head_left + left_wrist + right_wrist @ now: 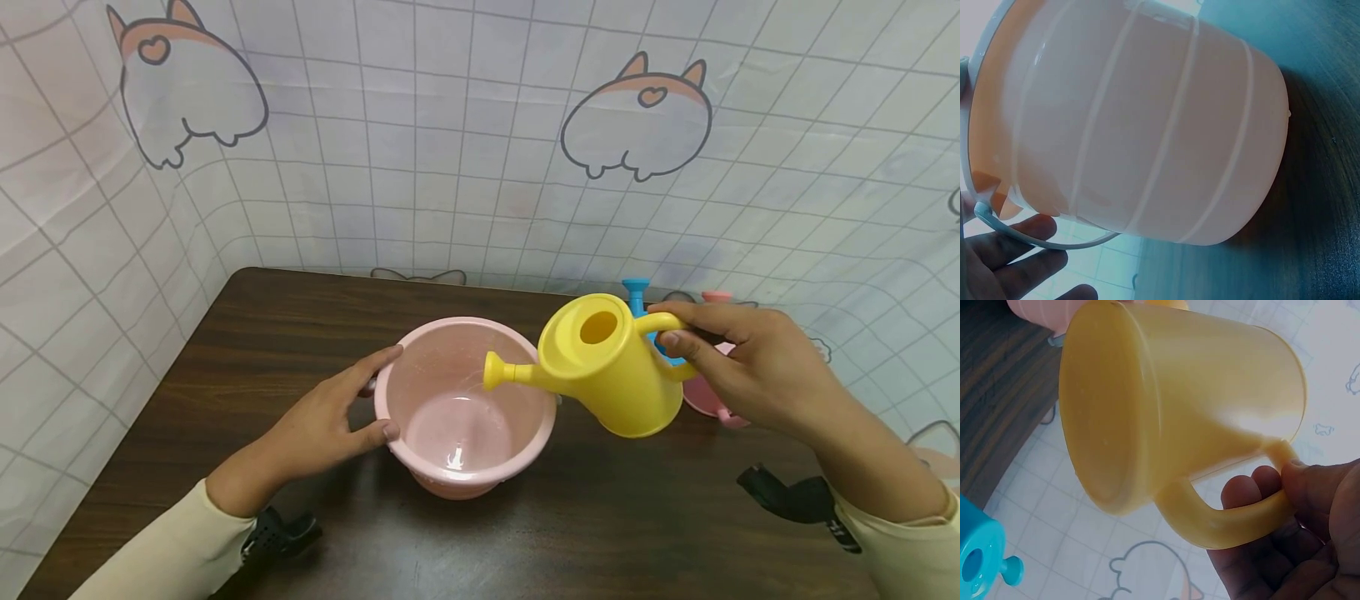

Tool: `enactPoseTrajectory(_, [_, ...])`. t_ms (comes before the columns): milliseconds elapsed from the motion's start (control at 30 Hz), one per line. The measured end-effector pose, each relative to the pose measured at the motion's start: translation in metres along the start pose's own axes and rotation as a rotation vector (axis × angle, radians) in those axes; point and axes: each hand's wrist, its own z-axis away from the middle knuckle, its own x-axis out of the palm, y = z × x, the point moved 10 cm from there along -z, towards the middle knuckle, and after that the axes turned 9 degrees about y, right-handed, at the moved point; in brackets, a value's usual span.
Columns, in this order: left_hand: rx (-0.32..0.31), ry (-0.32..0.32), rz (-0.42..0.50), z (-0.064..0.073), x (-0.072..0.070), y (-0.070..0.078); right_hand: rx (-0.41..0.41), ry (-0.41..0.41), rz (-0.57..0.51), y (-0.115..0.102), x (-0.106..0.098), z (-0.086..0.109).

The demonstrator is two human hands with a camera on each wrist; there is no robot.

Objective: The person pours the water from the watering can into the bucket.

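A yellow watering can (622, 375) is tilted left above the table, its spout over the opening of a pink bucket (465, 475). My right hand (757, 367) grips the can's curved handle, thumb and fingers wrapped round it in the right wrist view. Thin streaks of water seem to leave the spout head, and a little shiny water lies on the bucket's bottom. At the bucket's left rim, my left hand (322, 417) holds on with thumb and fingers spread along it. The bucket's thin bail handle (1066, 244) passes beside the left fingers in the left wrist view.
A blue watering can (979, 550) stands behind the yellow one at the back right. Beside it is a pink watering can (705, 396), partly hidden by my right hand. The dark wooden table (300, 317) ends at a grid-patterned cloth (480, 208) behind.
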Motion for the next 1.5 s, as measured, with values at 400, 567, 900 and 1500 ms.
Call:
enactPoseTrajectory(400, [0.001,0.005,-0.006,0.0,-0.001,0.0,-0.081,0.025,0.014,-0.007,-0.003,-0.001])
enactPoseTrajectory(567, [-0.005,0.002,-0.005,0.0,-0.001,-0.001,-0.105,0.038,0.02,-0.01,-0.004,-0.001])
enactPoseTrajectory(900, [-0.019,-0.003,-0.005,0.001,0.0,-0.002,-0.122,0.022,0.009,-0.013,-0.003,-0.002])
enactPoseTrajectory(1500, [-0.019,-0.004,0.005,0.0,0.0,-0.003,-0.084,-0.002,0.017,-0.01,-0.001,-0.003])
